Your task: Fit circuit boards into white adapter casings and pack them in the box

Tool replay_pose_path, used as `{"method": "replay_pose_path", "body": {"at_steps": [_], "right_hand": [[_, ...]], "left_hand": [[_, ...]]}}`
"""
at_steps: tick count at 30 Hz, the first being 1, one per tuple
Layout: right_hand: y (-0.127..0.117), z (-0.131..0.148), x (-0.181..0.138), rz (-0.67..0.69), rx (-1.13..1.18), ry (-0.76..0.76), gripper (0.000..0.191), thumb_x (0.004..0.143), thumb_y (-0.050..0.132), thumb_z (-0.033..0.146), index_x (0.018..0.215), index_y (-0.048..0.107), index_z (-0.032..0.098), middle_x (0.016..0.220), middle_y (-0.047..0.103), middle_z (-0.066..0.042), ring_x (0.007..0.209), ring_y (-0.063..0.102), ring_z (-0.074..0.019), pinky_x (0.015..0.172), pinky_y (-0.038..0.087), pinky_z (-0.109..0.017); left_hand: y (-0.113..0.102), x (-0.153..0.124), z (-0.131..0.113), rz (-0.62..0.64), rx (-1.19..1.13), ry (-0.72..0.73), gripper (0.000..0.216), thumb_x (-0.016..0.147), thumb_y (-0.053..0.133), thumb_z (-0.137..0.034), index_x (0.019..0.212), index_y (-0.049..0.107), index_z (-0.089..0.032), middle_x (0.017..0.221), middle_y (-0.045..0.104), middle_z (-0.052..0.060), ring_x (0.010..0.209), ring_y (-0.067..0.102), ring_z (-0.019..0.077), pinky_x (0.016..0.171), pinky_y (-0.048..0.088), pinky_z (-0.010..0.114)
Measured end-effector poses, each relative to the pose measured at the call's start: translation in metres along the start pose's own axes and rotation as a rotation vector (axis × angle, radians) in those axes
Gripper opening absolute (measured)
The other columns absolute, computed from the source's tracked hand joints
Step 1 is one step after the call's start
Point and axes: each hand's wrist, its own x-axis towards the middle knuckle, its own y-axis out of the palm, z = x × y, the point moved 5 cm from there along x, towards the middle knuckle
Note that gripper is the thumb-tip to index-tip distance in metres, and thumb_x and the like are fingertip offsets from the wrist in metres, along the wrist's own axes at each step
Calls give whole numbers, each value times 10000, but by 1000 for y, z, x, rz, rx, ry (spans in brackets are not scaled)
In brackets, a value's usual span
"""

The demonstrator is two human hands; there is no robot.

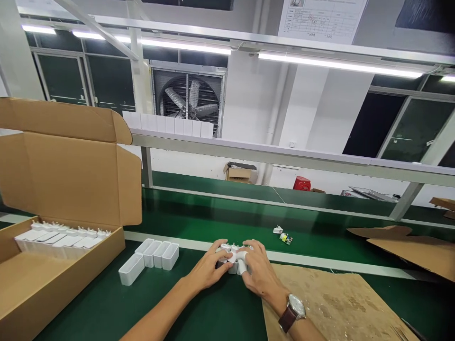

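Observation:
My left hand (209,267) and my right hand (258,270) meet over a small cluster of white plug adapters (230,251) on the green bench. The fingers of both hands are curled and pressed onto the adapters. White finger cots cover two fingertips of my right hand, and a watch sits on that wrist. Several empty white plastic housings (156,254) stand in a row to the left of my hands, with one more housing (131,270) lying apart in front. An open cardboard box (71,175) at the left holds a row of finished white adapters (60,237).
A worn cardboard sheet (337,303) lies under my right forearm. Two small loose parts (283,234) rest on the green conveyor belt behind my hands. Torn cardboard (408,246) lies at the right. A metal rail (284,158) crosses above the belt.

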Motion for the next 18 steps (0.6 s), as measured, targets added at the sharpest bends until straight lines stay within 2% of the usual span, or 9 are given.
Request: {"method": "replay_pose_path", "body": {"at_steps": [4, 7, 9, 12, 15, 18], "right_hand": [[-19, -62, -10, -199, -9, 269, 424, 956, 516, 291, 1365, 552, 184, 1409, 603, -167, 1343, 527, -328, 1130, 438, -568], [-31, -121, -31, -287, -50, 483, 557, 975, 492, 458, 1405, 502, 103, 1403, 585, -241, 1337, 535, -379, 1124, 439, -603], [-36, -155, -46, -290, -75, 580, 598, 934, 520, 490, 1363, 528, 72, 1364, 607, -259, 1310, 554, -394, 1127, 438, -597], [-37, -195, -62, -256, -100, 695, 579, 892, 630, 465, 1334, 561, 98, 1344, 631, -221, 1300, 576, -372, 1133, 442, -570], [-31, -223, -62, -218, -100, 790, 528, 899, 726, 416, 1318, 592, 124, 1360, 632, -176, 1311, 581, -348, 1137, 443, -563], [-18, -240, -50, -176, -79, 852, 454, 914, 764, 369, 1280, 629, 136, 1340, 652, -148, 1278, 608, -331, 1116, 464, -562]], "left_hand": [[5, 6, 3, -36, -37, -21, 112, 937, 674, -316, 993, 669, -219, 1566, 483, 168, 1360, 574, 357, 1079, 516, 506], [7, 15, 8, -45, -90, -18, 132, 867, 729, -290, 882, 618, -220, 1442, 602, 165, 1325, 601, 354, 1052, 510, 493], [9, 22, 12, -50, -127, -20, 172, 823, 751, -269, 833, 586, -224, 1314, 675, 144, 1276, 629, 344, 1027, 510, 478], [13, 28, 17, -66, -174, -35, 211, 784, 763, -254, 805, 554, -226, 1190, 697, 108, 1129, 681, 308, 955, 523, 448], [15, 29, 19, -96, -209, -50, 221, 770, 763, -239, 819, 549, -227, 1167, 674, 88, 1056, 680, 273, 936, 524, 423], [17, 27, 19, -110, -229, -44, 218, 758, 776, -207, 866, 588, -232, 1115, 660, 65, 1077, 660, 260, 951, 524, 392]]}}
